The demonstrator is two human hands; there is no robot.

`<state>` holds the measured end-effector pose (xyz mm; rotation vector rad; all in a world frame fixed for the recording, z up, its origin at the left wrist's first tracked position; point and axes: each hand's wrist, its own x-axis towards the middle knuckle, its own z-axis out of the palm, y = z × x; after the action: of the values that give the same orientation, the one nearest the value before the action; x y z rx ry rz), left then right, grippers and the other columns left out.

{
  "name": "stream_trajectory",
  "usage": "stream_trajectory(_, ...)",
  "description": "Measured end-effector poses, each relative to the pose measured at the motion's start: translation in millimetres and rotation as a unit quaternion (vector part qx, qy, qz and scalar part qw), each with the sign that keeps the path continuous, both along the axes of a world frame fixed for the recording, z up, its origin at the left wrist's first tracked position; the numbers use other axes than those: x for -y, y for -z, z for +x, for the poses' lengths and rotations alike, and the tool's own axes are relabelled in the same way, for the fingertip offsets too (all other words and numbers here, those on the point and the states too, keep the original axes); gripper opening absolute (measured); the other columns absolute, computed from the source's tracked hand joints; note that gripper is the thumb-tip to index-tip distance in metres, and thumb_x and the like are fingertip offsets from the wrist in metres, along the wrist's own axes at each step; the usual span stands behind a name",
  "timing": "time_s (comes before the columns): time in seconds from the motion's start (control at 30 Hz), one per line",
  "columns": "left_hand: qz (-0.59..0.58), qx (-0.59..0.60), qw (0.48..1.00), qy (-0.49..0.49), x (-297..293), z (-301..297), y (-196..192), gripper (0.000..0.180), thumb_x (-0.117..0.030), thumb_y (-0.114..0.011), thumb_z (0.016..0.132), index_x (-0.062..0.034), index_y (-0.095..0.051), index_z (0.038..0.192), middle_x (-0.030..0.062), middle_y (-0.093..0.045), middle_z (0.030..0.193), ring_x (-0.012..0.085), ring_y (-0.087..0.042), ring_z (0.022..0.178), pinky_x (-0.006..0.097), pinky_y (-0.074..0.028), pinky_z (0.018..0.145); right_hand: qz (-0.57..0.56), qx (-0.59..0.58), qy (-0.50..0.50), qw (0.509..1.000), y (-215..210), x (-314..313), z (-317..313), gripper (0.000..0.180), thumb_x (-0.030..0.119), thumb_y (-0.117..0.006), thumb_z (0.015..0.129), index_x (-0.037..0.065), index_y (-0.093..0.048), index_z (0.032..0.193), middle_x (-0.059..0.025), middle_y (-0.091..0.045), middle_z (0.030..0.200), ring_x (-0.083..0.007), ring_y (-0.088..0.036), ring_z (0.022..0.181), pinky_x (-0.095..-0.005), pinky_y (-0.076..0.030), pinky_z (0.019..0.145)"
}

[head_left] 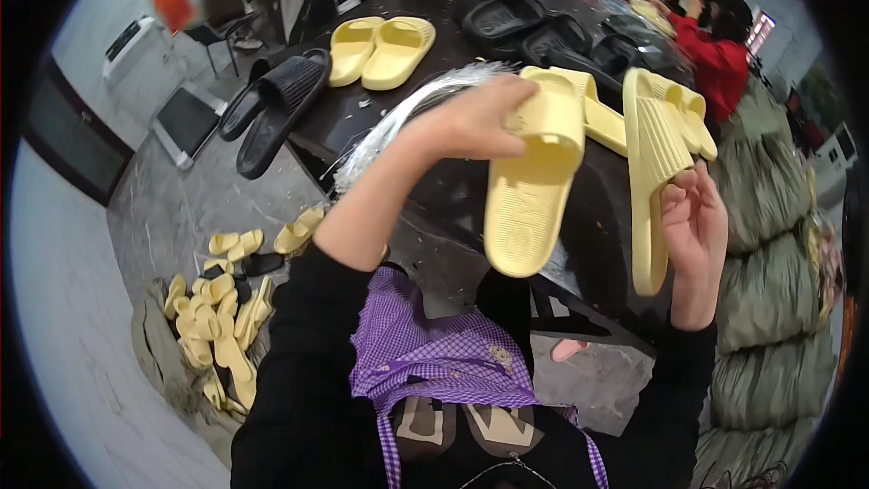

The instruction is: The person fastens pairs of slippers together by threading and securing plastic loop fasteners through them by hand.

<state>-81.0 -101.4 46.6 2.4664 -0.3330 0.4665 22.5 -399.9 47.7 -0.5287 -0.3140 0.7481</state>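
At twelve o'clock of the dark table [453, 190], the left hand [471, 118] grips one yellow slipper [529, 190] by its strap; the right hand [692, 217] pinches another [652, 154] at three o'clock. Both look light, soft, bendy foam; the strap seems the surest hold.

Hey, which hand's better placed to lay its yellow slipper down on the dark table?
Probably the left hand: its slipper hangs over the table edge, while the right hand holds its slipper on edge, off the side.

Black long sleeves, purple checked apron over what seems a dark printed top.
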Motion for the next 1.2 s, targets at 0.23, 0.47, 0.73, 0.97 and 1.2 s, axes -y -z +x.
stream_trajectory(0.23, -0.054, 0.089, 0.994, 0.027, 19.7, 25.7, 44.5, 0.053, -0.012, -0.058, 0.071, 0.0014, -0.045, 0.121, 0.0218, -0.047, 0.120, 0.0309, -0.051, 0.105, 0.032, -0.044, 0.086, -0.135, -0.040, 0.075, 0.987, 37.3, -37.2, -7.0, 0.027, 0.019, -0.040, 0.094, -0.001, -0.049, 0.110, -0.0128, -0.057, 0.105, -0.0199, -0.056, 0.099, -0.0293, -0.048, 0.078)
stream_trajectory(0.47, -0.040, -0.007, 0.969, -0.244, -56.1, 22.9, 29.9, 0.024, -0.016, -0.056, 0.074, 0.0032, -0.064, 0.087, 0.0168, -0.064, 0.078, 0.0263, -0.063, 0.077, 0.033, -0.048, 0.072, -0.211, 0.129, 0.074, 0.966, 37.4, -34.4, -16.0, 0.017, 0.013, -0.045, 0.091, 0.001, -0.053, 0.100, -0.0084, -0.056, 0.096, -0.0148, -0.055, 0.085, -0.0282, -0.046, 0.071)
stream_trajectory(0.73, 0.005, -0.180, 0.907, -0.382, -143.4, 44.1, 64.7, 0.025, -0.020, -0.061, 0.069, 0.0002, -0.067, 0.082, 0.0210, -0.064, 0.080, 0.0317, -0.063, 0.079, 0.038, -0.048, 0.074, -0.238, 0.242, 0.119, 0.933, 42.5, -37.4, -11.0, 0.014, 0.012, -0.044, 0.091, 0.002, -0.052, 0.098, -0.0065, -0.056, 0.090, -0.0114, -0.054, 0.074, -0.0257, -0.046, 0.063)
stream_trajectory(0.97, 0.005, -0.100, 0.922, -0.373, -148.3, 42.8, 71.8, 0.020, -0.016, -0.060, 0.070, 0.0028, -0.065, 0.071, 0.0139, -0.061, 0.063, 0.0220, -0.059, 0.057, 0.033, -0.047, 0.056, -0.247, 0.290, 0.150, 0.913, 43.8, -35.6, -3.0, 0.014, 0.011, -0.044, 0.091, 0.002, -0.053, 0.096, -0.0062, -0.057, 0.088, -0.0103, -0.053, 0.072, -0.0247, -0.045, 0.062)
stream_trajectory(1.2, -0.097, -0.021, 0.915, -0.391, -150.3, 24.1, 50.4, 0.019, -0.014, -0.057, 0.073, 0.0043, -0.061, 0.068, 0.0110, -0.059, 0.056, 0.0150, -0.055, 0.043, 0.029, -0.043, 0.042, -0.255, 0.286, 0.138, 0.913, 47.6, -36.2, 3.0, 0.013, 0.010, -0.044, 0.090, 0.002, -0.053, 0.095, -0.0056, -0.057, 0.087, -0.0100, -0.053, 0.072, -0.0241, -0.045, 0.062)
